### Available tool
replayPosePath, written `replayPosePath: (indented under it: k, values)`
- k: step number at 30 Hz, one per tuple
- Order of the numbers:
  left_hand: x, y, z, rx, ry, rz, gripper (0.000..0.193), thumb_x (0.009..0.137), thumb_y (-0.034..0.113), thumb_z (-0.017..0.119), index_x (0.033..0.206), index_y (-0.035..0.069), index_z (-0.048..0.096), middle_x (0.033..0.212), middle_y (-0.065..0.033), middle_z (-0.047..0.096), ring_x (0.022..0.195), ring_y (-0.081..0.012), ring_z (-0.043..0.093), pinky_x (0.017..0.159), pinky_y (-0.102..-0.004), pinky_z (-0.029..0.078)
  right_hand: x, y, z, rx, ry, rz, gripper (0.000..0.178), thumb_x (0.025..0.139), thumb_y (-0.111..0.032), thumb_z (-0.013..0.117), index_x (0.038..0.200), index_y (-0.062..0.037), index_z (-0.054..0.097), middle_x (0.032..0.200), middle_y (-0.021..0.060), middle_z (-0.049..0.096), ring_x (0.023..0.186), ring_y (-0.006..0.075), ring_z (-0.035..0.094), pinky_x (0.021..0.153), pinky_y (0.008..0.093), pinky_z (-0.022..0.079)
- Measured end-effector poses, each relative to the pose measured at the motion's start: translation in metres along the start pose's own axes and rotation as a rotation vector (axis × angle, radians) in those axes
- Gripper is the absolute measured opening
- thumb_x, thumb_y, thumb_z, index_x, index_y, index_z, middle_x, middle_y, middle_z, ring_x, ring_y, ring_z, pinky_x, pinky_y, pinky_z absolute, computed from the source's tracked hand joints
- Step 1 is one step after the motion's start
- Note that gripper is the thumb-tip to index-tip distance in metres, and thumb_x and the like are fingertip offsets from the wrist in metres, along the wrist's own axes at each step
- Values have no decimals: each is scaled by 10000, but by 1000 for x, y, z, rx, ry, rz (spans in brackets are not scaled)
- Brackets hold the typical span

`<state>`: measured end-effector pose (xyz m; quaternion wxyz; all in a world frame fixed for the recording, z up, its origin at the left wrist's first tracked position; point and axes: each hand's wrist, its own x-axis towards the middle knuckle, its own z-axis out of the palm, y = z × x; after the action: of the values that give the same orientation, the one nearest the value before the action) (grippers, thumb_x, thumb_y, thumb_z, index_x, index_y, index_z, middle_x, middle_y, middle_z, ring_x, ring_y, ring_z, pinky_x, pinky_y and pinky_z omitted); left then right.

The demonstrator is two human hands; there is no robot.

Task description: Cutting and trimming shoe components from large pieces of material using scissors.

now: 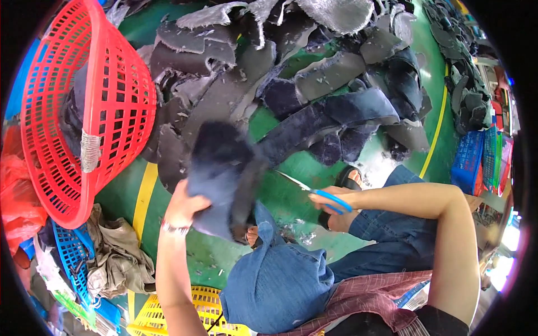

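My left hand [184, 206] grips a piece of dark fleecy material [216, 173], its thumb lying over the near edge. The piece hangs above the floor in front of my left knee and is smeared by motion. In my right hand [339, 203] is a pair of scissors [330, 200] with blue handles, the blades pointing left and away from me. The scissor tips are apart from the held piece. Beyond both hands, a long dark fleecy strip [336, 115] lies across a heap of grey and black scraps [224, 84].
A red plastic basket [120, 101] with dark material inside stands tilted at the left. Below it are a blue basket [73, 257] and a crumpled beige cloth [115, 252]. A yellow basket [151, 316] is near my left forearm. More scraps [465, 73] lie at the far right.
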<state>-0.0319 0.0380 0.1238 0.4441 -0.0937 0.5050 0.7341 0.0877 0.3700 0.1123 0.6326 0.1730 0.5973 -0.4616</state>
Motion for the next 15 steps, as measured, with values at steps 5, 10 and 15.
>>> replayPosePath:
  k: [5, 10, 15]
  values:
    - [163, -56, 94, 879, -137, 370, 556, 572, 272, 614, 1018, -53, 543, 1169, -215, 427, 1004, -304, 470, 861, -350, 390, -29, 59, -32, 124, 135, 354, 649, 748, -651, 395, 808, -17, 518, 534, 61, 477, 442, 133, 481, 420, 252, 384]
    - [222, -82, 128, 1255, 188, 342, 384, 568, 256, 569, 889, 50, 607, 1010, -188, 535, 875, -332, 540, 761, -393, 444, -70, 69, -55, 227, 331, 226, 627, 731, -639, 448, 823, -22, 514, 519, 40, 455, 444, 126, 468, 414, 251, 371]
    - [145, -19, 31, 361, 13, -13, 399, 586, 91, 563, 963, -31, 519, 811, -41, 583, 689, -149, 544, 643, -280, 452, -44, 67, -55, -22, 384, -120, 581, 757, -631, 414, 753, -54, 481, 556, 28, 460, 465, 109, 443, 420, 243, 334]
